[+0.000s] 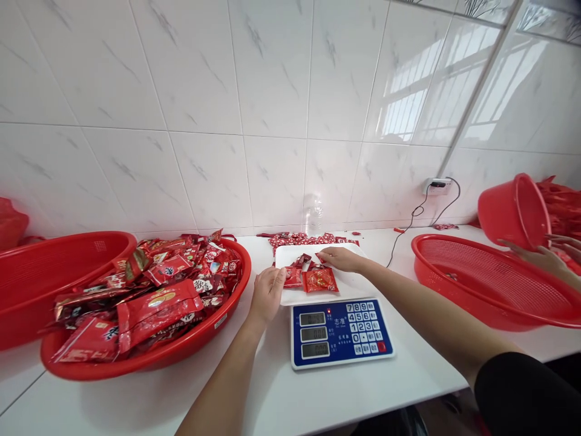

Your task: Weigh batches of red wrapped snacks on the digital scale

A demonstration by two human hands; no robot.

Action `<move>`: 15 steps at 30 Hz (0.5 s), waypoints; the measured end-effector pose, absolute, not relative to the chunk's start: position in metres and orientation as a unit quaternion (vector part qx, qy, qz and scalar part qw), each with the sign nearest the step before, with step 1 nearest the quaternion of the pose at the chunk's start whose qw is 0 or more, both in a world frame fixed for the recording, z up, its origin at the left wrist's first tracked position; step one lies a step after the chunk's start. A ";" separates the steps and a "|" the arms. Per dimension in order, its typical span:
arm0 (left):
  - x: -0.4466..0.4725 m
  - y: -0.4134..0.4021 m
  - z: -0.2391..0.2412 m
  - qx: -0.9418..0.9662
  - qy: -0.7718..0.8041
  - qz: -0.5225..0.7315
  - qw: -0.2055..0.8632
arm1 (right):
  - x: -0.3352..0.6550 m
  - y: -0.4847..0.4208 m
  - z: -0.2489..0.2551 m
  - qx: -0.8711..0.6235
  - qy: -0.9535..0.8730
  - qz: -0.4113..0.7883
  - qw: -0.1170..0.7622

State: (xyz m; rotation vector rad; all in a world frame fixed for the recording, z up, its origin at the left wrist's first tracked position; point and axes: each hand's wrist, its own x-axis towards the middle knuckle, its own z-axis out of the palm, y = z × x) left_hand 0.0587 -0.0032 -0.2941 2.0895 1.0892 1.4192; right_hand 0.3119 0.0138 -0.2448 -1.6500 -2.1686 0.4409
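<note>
A digital scale (341,333) with a blue keypad panel stands on the table, its first display reading about 0.193. Several red snack packets (320,280) lie on its white tray (354,280). At the tray's left edge, my left hand (267,293) is closed, thumb against a red packet (293,277); whether it grips that packet or the rim is unclear. My right hand (341,258) reaches over the tray from the right, fingertips pinched on a small red packet (319,257). Its fingers partly cover that packet.
Left stands a red basket (240,284) heaped with packets, beside another red basket (27,290). A red basket (481,303) is at right, where another person's hands (535,257) hold a red basin (512,212). Behind the scale are a clear container (313,215) and patterned red packets (290,240).
</note>
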 end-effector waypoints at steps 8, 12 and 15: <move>0.062 -0.008 -0.297 0.744 0.395 0.502 0.196 | 0.275 0.016 -0.230 -0.560 -0.785 0.134 0.229; 0.063 -0.011 -0.297 0.731 0.367 0.534 0.215 | 0.222 0.013 -0.214 -0.478 -0.843 0.115 0.217; 0.063 -0.010 -0.297 0.654 0.356 0.586 0.318 | 0.177 0.015 -0.197 -0.440 -0.873 0.099 0.185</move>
